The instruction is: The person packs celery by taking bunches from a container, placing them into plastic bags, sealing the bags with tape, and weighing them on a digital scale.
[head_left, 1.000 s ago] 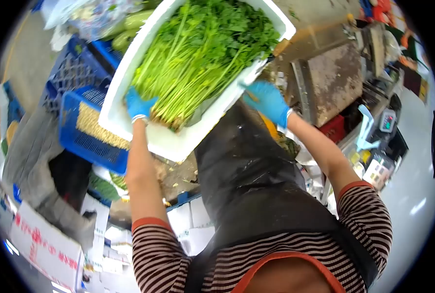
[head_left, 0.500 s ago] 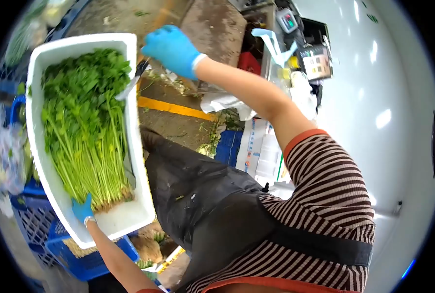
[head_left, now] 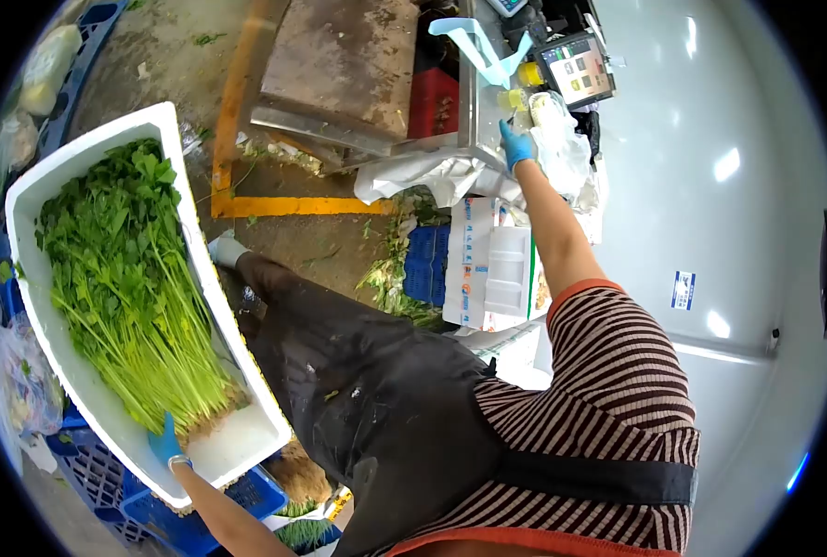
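Observation:
A white foam box (head_left: 246,436) stands tilted at the left, filled with a thick bundle of green celery (head_left: 130,297), leaves at the far end and pale roots near me. My left hand (head_left: 164,445), in a blue glove, reaches over the near rim and rests against the stems by the roots, thumb and fingers apart. Over at the metal counter (head_left: 488,116), my right hand (head_left: 517,148), also blue-gloved, has its fingers bent at the edge. A small dark piece shows at its fingertips; the rest is hidden.
A brown-topped table (head_left: 339,65) stands ahead. On the counter are a light-blue strap (head_left: 478,51), yellow-lidded jars (head_left: 528,74), a plastic bag (head_left: 562,139) and a screen (head_left: 576,70). Blue crates (head_left: 88,473) and a printed carton (head_left: 470,260) lie around, with leaf scraps on the floor.
My right hand has swung from beside the foam box, where it had a dark-handled curved metal tool, right to the counter. The tool no longer shows at the box. The left hand stays inside it.

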`<state>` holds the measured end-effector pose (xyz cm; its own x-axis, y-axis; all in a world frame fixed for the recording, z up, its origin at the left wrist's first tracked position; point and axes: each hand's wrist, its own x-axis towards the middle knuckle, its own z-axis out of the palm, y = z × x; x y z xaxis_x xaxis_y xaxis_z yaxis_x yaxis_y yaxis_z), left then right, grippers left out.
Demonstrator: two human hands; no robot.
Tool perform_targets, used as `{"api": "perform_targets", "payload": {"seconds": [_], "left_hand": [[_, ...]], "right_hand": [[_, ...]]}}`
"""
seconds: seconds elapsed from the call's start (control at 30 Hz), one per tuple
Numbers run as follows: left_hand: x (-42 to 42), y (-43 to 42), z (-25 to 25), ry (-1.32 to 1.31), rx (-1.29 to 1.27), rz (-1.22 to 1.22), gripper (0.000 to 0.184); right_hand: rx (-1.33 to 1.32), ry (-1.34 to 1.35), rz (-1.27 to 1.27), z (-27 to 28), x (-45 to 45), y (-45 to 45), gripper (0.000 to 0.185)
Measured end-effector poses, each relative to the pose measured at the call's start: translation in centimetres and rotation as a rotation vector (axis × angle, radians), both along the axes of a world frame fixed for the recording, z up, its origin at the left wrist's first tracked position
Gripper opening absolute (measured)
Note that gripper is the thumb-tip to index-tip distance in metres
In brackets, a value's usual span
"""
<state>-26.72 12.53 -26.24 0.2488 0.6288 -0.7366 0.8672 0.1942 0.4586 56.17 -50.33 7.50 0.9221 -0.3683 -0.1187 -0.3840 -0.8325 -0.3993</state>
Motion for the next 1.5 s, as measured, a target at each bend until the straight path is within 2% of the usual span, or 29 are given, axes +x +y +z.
{"api": "perform_targets", "payload": {"seconds": [0.03, 0.07, 0.1, 0.13, 0.2, 0.23, 0.27, 0.3, 0.33, 0.4, 0.43, 0.5, 0.57, 0.63, 0.67, 0.73, 0.77, 0.8, 0.9, 0.93, 1.07, 1.13, 1.23, 1.27, 1.37, 1.4, 1.43, 1.47, 1.5], "left_hand": [[-0.7, 0.1, -1.6, -0.032, -0.043, 0.045, 0.074], [-2.7, -0.2, -2.6, -0.045, -0.073, 0.112, 0.078], [-3.6, -0.8, -3.4, -0.014, -0.077, 0.122, 0.07], [-4.6, -0.8, -3.0, 0.006, 0.002, -0.025, 0.068], [-4.8, -1.1, -0.7, 0.055, 0.37, -0.714, 0.065], [-4.3, -1.1, 0.8, 0.076, 0.451, -0.854, 0.064], [-3.8, -0.9, 2.2, 0.089, 0.514, -0.956, 0.063], [-1.9, -0.6, 3.4, 0.025, 0.156, -0.514, 0.067], [0.0, -0.2, 4.4, -0.028, -0.067, 0.0, 0.072], [1.5, 0.4, 6.8, 0.104, -0.114, -0.073, 0.068], [1.5, 0.1, 6.8, 0.072, -0.121, -0.019, 0.066], [1.1, -0.2, 6.0, -0.008, -0.134, 0.079, 0.062], [0.3, -0.7, 4.6, -0.124, -0.139, 0.195, 0.062], [-0.6, -1.4, 3.3, -0.237, -0.15, 0.308, 0.063], [0.5, -1.1, 5.9, -0.281, -0.164, 0.324, 0.064], [1.1, -0.7, 7.3, -0.247, -0.259, 0.197, 0.066], [1.3, -0.4, 7.9, -0.229, -0.303, 0.136, 0.068], [2.1, -0.2, 9.0, -0.287, -0.436, 0.105, 0.073], [3.4, -1.5, 8.3, -0.236, -0.533, -0.004, 0.069], [5.3, -1.6, 11.8, -0.138, -0.244, -0.076, 0.067], [5.5, -5.0, 12.7, -0.376, -0.3, 0.187, 0.062], [6.9, -6.6, 14.9, -0.334, -0.258, 0.216, 0.064], [9.8, -8.5, 16.6, -0.437, -0.274, 0.29, 0.065], [10.8, -9.0, 17.0, -0.5, -0.288, 0.32, 0.065], [14.5, -9.0, 21.4, -0.178, -0.231, 0.239, 0.088], [15.8, -8.5, 23.8, -0.142, -0.267, 0.236, 0.096], [16.9, -8.6, 25.6, -0.108, -0.301, 0.235, 0.104], [17.8, -10.2, 26.1, -0.124, -0.178, 0.222, 0.114], [19.1, -10.2, 28.2, -0.035, -0.192, 0.169, 0.123]], "right_hand": [[-0.257, -0.068, 0.117, 0.1, 0.9, -0.1, 0.1], [-0.45, -0.128, 0.111, 0.3, -0.6, 2.4, 0.1], [-0.611, -0.13, 0.337, -2.1, 0.4, 0.2, 0.097], [-0.31, -0.075, 0.416, -2.8, -2.2, 2.9, 0.084], [0.262, 0.1, 0.461, -4.3, -10.0, 12.0, 0.061], [0.371, 0.012, 0.645, -4.7, -15.7, 18.1, 0.054], [0.45, 0.18, 0.708, -3.7, -21.3, 24.3, 0.051], [0.514, 0.329, 0.766, -2.9, -26.4, 29.8, 0.048], [0.591, 0.546, 0.825, -2.6, -30.7, 34.0, 0.047], [0.775, 1.042, 0.849, -4.0, -38.3, 39.4, 0.046], [0.882, 1.331, 0.803, -5.2, -41.3, 41.7, 0.046], [0.802, 1.62, 0.874, -9.4, -47.0, 46.1, 0.048], [0.863, 1.629, 0.695, -16.9, -52.9, 48.1, 0.053], [0.725, 1.594, 0.715, -23.4, -56.8, 51.2, 0.061], [0.734, 1.545, 0.695, -26.0, -58.7, 52.1, 0.07], [0.745, 1.443, 0.654, -28.8, -61.5, 53.4, 0.088], [0.811, 1.396, 0.592, -29.2, -62.4, 53.5, 0.089], [0.872, 1.348, 0.53, -28.7, -63.0, 53.7, 0.09], [0.958, 1.295, 0.48, -27.9, -63.8, 53.4, 0.087], [1.001, 1.296, 0.512, -26.8, -63.4, 53.2, 0.085], [0.972, 1.368, 0.718, -19.2, -60.8, 53.0, 0.069], [0.876, 1.389, 0.806, -17.1, -59.5, 52.3, 0.062], [0.901, 1.468, 0.627, -17.1, -57.0, 52.5, 0.06], [1.02, 1.437, 0.565, -18.3, -57.0, 52.0, 0.062], [1.118, 1.571, 0.345, -19.1, -55.3, 50.8, 0.073], [1.035, 1.62, 0.386, -17.7, -54.3, 50.5, 0.085], [1.227, 1.691, 0.437, -17.3, -53.7, 50.1, 0.089], [1.235, 1.678, 0.44, -15.3, -53.2, 50.4, 0.087], [1.244, 1.661, 0.444, -13.5, -52.6, 50.8, 0.084]]}}
